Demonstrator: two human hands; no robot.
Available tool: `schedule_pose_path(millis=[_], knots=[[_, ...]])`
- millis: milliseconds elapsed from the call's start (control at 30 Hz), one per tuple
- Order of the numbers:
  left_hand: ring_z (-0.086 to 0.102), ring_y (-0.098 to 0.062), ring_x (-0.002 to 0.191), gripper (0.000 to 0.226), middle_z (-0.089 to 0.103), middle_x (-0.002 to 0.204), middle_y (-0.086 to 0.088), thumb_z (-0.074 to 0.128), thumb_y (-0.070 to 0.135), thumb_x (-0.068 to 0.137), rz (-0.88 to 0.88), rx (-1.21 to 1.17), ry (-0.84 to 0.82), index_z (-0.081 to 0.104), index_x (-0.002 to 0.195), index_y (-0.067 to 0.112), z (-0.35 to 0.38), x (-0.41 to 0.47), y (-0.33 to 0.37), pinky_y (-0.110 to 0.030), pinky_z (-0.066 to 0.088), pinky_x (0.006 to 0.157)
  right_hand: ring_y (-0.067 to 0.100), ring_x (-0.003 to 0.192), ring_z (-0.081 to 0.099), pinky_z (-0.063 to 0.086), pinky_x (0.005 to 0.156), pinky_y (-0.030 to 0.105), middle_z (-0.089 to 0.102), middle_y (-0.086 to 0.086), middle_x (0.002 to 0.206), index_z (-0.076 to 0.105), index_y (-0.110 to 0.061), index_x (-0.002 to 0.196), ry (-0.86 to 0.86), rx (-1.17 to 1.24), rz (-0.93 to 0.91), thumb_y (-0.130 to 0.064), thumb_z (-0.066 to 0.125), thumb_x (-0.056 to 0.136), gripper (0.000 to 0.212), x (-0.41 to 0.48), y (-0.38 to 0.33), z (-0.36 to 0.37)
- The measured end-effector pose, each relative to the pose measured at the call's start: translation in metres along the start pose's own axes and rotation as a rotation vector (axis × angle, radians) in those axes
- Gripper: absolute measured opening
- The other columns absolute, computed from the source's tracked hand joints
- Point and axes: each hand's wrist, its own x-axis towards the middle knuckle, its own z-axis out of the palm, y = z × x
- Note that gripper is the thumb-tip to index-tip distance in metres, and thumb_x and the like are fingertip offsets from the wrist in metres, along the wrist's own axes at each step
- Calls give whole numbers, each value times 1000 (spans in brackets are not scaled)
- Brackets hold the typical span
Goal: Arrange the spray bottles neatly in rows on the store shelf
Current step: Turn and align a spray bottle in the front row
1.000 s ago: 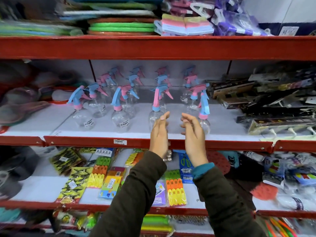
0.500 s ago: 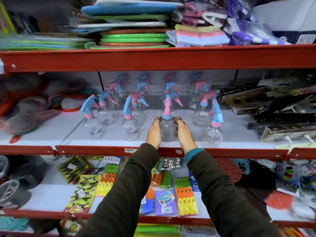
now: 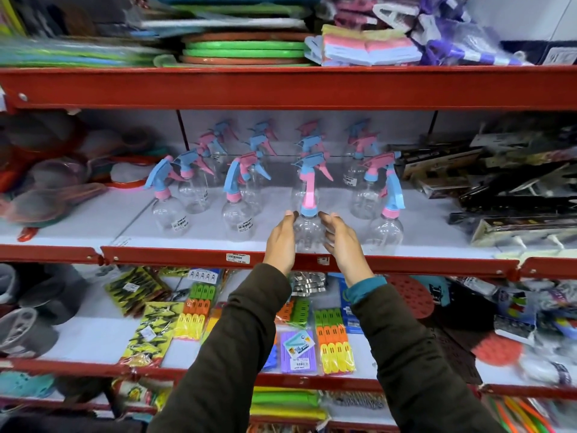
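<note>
The clear plastic spray bottle with a pink-and-blue trigger head (image 3: 307,220) stands at the front edge of the white store shelf (image 3: 93,232), at about 12 o'clock from the wrists. Empty, it looks light, smooth and tippy; hold the round body. Left hand (image 3: 281,242) and right hand (image 3: 342,242) cup its sides, fingers extended upward.

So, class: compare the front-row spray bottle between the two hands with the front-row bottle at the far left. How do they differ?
The middle bottle has a blue collar and a pink neck; the far-left bottle has a pink collar and a blue trigger head. The left hand and right hand flank the middle bottle; the far-left bottle stands alone. The far-left bottle shows a barcode sticker; the middle bottle shows none. Both are clear, round and upright.
</note>
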Motion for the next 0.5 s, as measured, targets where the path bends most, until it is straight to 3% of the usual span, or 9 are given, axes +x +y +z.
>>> schedule_pose_path(millis=[133,233,333,433,500], knots=[[43,-21,145,56,50,152,-3,28,45,104,2,6,-7,48,148,17,-2,-4,1,-32,29,120,19,141,43,31,120,41,49,-1,150,51,-21,142,46,-27,-61,-44,37,98,52,-11,-4,0],[36,-18,150,56,41,161,1,32,44,103,14,-16,52,43,152,19,-9,-10,5,-38,23,127,12,136,46,33,120,39,52,-11,140,58,-22,136,182,-46,-170,-40,39,98,46,-28,-9,-2],[38,-18,149,52,45,159,2,34,39,104,61,-73,86,47,150,19,-21,-18,9,-43,24,128,14,130,53,40,115,41,60,-2,138,63,-25,126,283,-64,-307,-37,39,98,39,-48,-10,4],[43,-18,144,50,51,153,0,28,36,106,114,-104,97,51,147,17,-36,-28,13,-41,27,126,4,119,59,46,108,34,63,-7,125,67,-29,120,292,-126,-421,-44,40,97,38,-66,-8,23],[47,-20,141,49,54,151,-3,27,34,107,142,-125,118,52,145,15,-49,-33,15,-39,31,123,9,116,62,48,105,36,64,-9,122,66,-32,118,250,-116,-435,-44,41,96,36,-69,-7,44]])
